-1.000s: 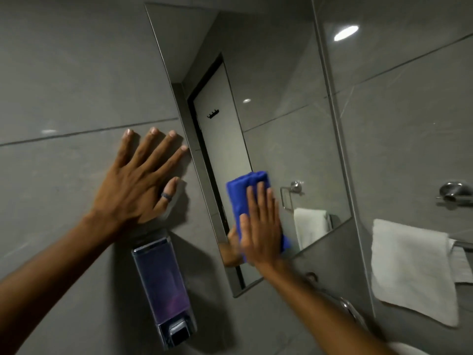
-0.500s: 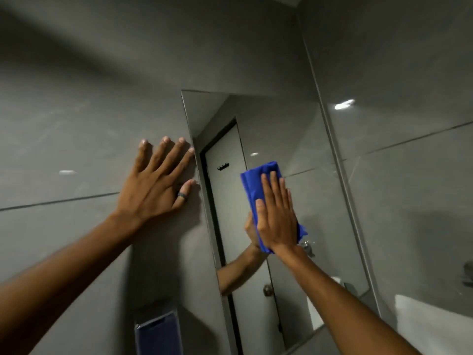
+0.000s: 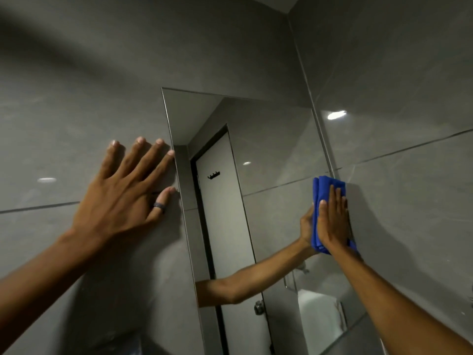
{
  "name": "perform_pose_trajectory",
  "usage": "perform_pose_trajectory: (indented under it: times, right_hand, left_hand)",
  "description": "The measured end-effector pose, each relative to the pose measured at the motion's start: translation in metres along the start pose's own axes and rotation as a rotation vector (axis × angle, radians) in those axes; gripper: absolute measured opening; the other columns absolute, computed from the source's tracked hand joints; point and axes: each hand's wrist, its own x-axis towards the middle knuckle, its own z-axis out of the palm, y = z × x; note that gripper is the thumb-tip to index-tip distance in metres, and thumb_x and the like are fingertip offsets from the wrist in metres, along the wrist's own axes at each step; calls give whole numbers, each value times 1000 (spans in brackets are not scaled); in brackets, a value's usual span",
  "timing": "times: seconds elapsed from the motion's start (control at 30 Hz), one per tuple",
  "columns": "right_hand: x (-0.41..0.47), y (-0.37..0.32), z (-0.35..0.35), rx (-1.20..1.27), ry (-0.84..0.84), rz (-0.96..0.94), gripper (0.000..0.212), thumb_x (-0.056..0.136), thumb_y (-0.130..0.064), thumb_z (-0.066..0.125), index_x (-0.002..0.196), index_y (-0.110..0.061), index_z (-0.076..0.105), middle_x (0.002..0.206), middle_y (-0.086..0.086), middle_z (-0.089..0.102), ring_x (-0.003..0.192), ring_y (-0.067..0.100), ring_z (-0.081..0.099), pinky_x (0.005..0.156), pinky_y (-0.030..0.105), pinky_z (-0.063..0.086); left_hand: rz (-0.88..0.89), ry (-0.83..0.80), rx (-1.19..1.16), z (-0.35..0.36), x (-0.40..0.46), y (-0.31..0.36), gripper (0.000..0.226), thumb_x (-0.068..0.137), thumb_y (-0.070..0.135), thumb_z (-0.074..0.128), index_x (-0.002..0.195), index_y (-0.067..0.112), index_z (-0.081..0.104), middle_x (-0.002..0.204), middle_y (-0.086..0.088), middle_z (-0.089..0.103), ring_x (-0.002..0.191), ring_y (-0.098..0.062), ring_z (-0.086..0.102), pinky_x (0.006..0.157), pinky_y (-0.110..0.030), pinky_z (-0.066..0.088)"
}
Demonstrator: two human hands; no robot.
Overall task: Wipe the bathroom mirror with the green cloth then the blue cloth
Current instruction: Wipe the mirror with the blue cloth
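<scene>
The bathroom mirror (image 3: 271,149) is a tall pane set in a grey tiled wall. A folded blue cloth (image 3: 323,187) lies flat against the mirror's right edge, pressed there by my right hand (image 3: 332,221) with straight fingers. The hand and forearm show reflected in the glass. My left hand (image 3: 128,198), fingers spread and a dark ring on the thumb, rests flat on the wall tile just left of the mirror's left edge. No green cloth is in view.
Grey wall tiles (image 3: 76,98) surround the mirror, and a side wall (image 3: 409,124) meets it at the right. The glass reflects a door with a black hook rack (image 3: 213,175) and a white towel (image 3: 317,311) low down.
My right hand slid the blue cloth up the mirror, then across from the middle to its right edge. The view tilted up, dropping the soap dispenser and towel out of frame. My left hand stayed on the wall.
</scene>
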Motion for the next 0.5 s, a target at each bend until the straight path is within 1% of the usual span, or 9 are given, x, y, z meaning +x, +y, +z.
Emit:
perform_pose_trajectory:
  times: [0.07,0.13,0.23,0.33,0.43,0.5]
  right_hand:
    - [-7,-29,4,42,-13,-119,68,101,-51,15,161,-22,7,171,1,6,157,17,2,129,45,9]
    - [-15,-77,10,77,-32,-245,68,100,-54,14,161,-26,4,171,-2,3,157,13,-1,129,45,9]
    - [-34,-171,21,38,-33,-424,60,104,-48,16,158,-32,-4,171,-2,3,159,17,1,130,45,8]
    - [-62,-273,34,73,-21,-604,62,103,-48,17,161,-29,5,171,1,9,158,22,5,129,46,6]
    - [-70,-343,37,111,-54,-682,61,104,-47,18,161,-29,5,171,1,7,159,24,2,129,49,4]
    - [-56,-356,33,100,-96,-701,61,104,-46,20,161,-29,4,171,1,4,159,23,-1,129,48,2]
  left_hand:
    - [-6,-2,1,-1,0,1,78,99,65,12,165,23,6,173,-10,4,160,-33,2,130,-58,3]
    - [-8,-2,-8,-2,0,2,78,99,64,13,164,23,7,173,-10,5,160,-33,3,130,-59,5]
    - [-13,-12,-25,-5,0,4,78,98,64,13,164,23,8,172,-10,6,160,-33,4,130,-60,7]
    - [-43,-32,-22,-7,0,5,83,96,65,12,163,17,9,172,-12,8,159,-33,6,130,-58,5]
    - [-76,-35,-27,-8,0,3,90,93,65,12,161,7,13,170,-19,11,159,-35,10,131,-57,9]
    - [-86,-37,-20,-7,-1,2,92,93,66,11,161,5,12,170,-20,10,159,-34,9,131,-55,10]
